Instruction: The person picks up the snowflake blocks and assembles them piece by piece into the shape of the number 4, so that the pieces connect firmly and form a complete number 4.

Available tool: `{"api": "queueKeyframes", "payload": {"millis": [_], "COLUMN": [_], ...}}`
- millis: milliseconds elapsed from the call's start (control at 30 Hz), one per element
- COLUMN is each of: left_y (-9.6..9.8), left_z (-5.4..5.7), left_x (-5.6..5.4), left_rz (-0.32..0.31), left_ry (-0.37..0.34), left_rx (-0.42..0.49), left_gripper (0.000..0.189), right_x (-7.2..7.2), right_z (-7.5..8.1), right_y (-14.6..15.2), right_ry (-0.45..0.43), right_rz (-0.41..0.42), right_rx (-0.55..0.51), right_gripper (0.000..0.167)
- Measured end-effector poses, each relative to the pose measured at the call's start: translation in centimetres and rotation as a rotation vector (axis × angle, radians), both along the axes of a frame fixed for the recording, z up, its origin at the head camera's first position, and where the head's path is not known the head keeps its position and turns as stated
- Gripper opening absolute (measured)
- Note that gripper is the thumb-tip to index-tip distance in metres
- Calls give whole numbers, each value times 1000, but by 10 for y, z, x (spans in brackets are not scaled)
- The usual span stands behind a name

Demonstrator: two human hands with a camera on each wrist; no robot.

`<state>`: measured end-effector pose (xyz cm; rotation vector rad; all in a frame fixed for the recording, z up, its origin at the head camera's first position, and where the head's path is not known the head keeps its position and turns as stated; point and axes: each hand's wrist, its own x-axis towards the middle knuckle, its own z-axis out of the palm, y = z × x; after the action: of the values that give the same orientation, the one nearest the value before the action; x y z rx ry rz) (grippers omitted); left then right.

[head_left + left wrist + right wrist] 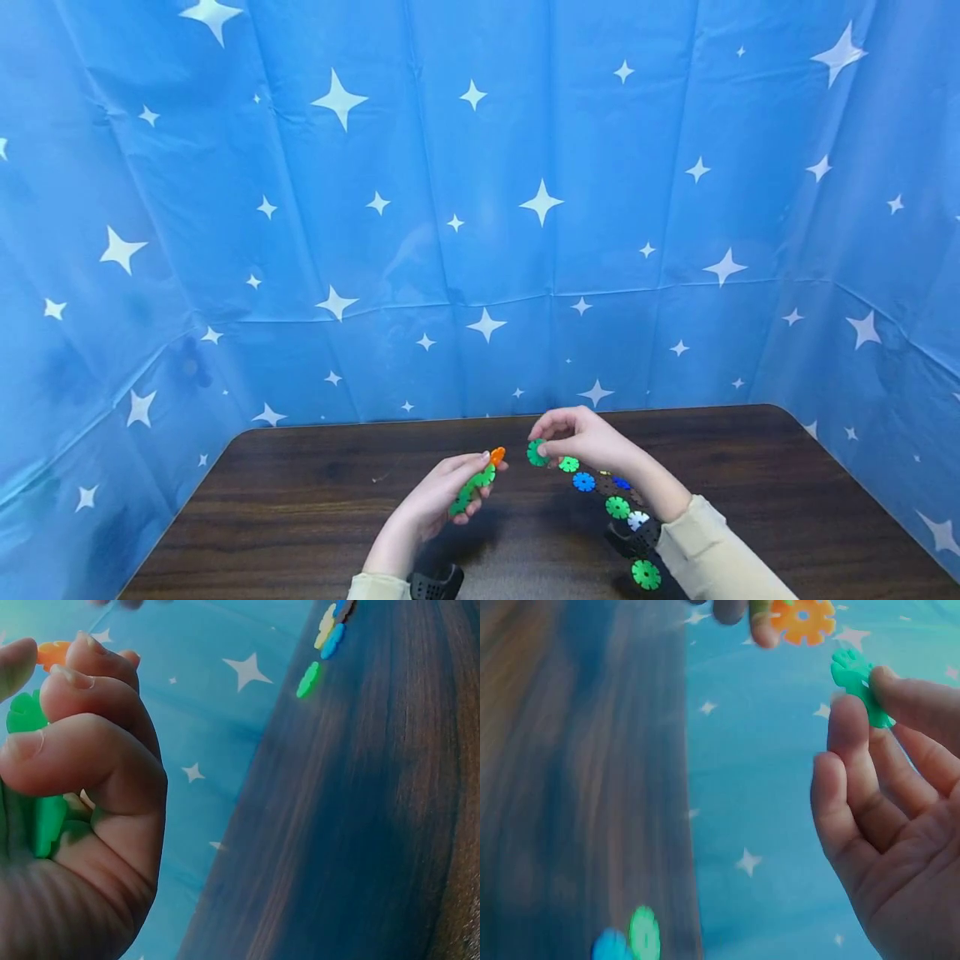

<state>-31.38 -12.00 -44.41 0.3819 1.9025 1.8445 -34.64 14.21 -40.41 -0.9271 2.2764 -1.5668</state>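
Observation:
My left hand [438, 493] grips a joined row of green notched plastic discs [483, 477], with an orange disc [497, 456] at its upper end. In the left wrist view, curled fingers partly cover the green discs [49, 825], and the orange one sticks out between thumb and fingertips. Across a small gap, my right hand [585, 437] pinches a single green disc [537, 452] between thumb and fingers. The right wrist view shows this green disc [861, 690] nearly edge-on, apart from the orange disc [808, 621]. Both hands are raised above the table.
Loose discs lie on the dark wooden table [300, 508] below the right arm: blue [583, 482], brown [604, 487], white [637, 520] and several green, including one near the front [646, 575]. The right forearm hides some. A blue star-patterned curtain [450, 150] surrounds the table's back and sides.

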Motion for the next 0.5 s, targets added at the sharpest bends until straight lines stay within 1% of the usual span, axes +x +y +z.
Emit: {"api": "queueKeyframes", "payload": {"millis": [100,267,333,500], "left_y": [-1,-2,-3,-3], "left_z": [0,1,1,3], "left_x": [0,0,0,0], "left_rz": [2,3,7,24], "left_ry": [-7,-19,-22,-29], "left_rx": [3,11,13,12], "left_gripper": [56,60,60,59], "right_x": [-6,-11,-11,-8], "right_z": [3,0,-3,-8], "right_y": [-16,-34,-39,-45], "right_ry": [-7,-87,-115,-139], "right_rz": [-49,-149,-185,-244], "right_rx": [-50,-142,-174,-237], "right_gripper": [20,26,28,29]}}
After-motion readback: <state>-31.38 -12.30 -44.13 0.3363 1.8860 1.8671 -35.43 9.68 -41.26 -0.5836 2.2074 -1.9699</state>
